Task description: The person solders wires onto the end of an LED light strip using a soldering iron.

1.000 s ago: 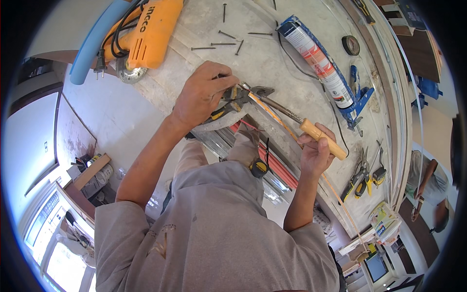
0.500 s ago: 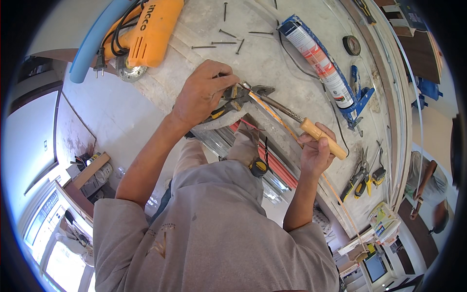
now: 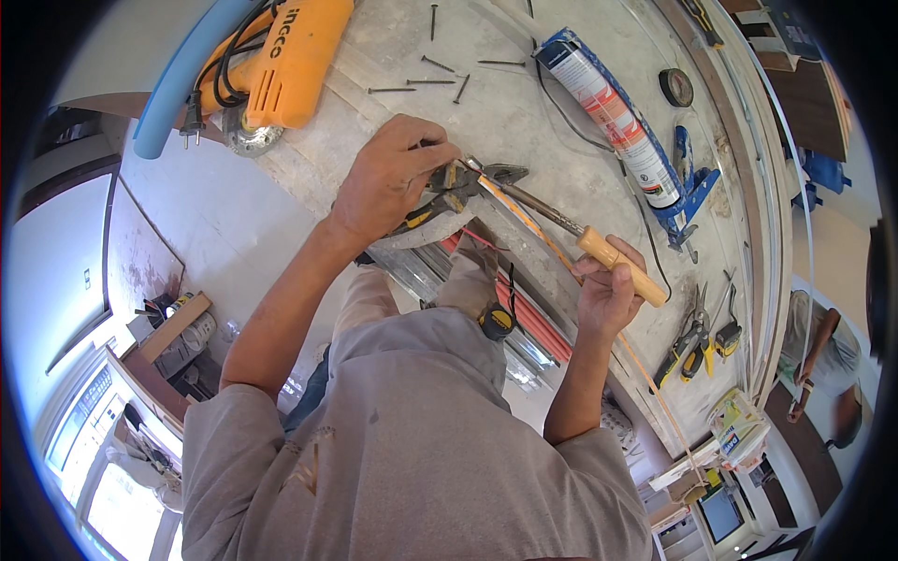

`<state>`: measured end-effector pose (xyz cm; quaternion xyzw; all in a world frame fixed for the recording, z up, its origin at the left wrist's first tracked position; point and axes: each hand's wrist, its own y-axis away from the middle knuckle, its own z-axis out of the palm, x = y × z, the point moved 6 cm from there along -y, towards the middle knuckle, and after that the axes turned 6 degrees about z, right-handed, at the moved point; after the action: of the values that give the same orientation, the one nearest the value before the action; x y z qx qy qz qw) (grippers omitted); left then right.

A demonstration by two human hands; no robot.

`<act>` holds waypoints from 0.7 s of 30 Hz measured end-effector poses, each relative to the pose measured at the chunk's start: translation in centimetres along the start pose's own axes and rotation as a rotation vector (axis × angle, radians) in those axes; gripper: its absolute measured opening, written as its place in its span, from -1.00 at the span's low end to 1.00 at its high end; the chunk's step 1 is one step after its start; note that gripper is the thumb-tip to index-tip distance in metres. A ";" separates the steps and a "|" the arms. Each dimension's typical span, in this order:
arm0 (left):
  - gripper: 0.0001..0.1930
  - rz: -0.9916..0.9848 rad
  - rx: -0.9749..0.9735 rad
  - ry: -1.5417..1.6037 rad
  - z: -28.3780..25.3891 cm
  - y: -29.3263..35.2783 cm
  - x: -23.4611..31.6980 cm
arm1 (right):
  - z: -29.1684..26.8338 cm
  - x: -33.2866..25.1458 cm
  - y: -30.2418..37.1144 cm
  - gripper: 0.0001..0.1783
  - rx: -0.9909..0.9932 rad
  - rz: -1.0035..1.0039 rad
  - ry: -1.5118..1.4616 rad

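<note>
My right hand (image 3: 613, 288) grips the wooden handle of a soldering iron (image 3: 599, 245), its metal shaft slanting up and left. The tip meets a small spot beside my left hand (image 3: 398, 173). That hand is closed in a pinch, on something dark and thin that I cannot make out. Under the iron, a narrow orange-and-white strip (image 3: 527, 220), like an LED strip, runs along the table edge toward the lower right. Pliers (image 3: 454, 192) with black and yellow handles lie beneath my left fingers, partly hidden by them.
An orange power tool (image 3: 299, 65) with coiled cord lies at upper left, near several screws (image 3: 412, 82). A caulking gun (image 3: 613, 117) with its tube, a tape roll (image 3: 675, 87) and cutters (image 3: 694, 338) are on the right of the worktable (image 3: 374, 122). Another person (image 3: 823, 341) is at far right.
Both hands and the soldering iron hold nearly the same place. My shirt and left sleeve have shifted slightly.
</note>
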<state>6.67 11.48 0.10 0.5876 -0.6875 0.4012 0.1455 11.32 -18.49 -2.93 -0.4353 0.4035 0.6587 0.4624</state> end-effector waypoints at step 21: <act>-0.64 0.004 0.007 0.011 0.1 0.1 -0.1 | -0.1 0.0 -0.1 -0.49 -0.001 0.008 -0.003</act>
<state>6.62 11.51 -0.05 0.5846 -0.6864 0.4070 0.1467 11.38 -18.54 -2.99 -0.4331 0.4041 0.6614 0.4600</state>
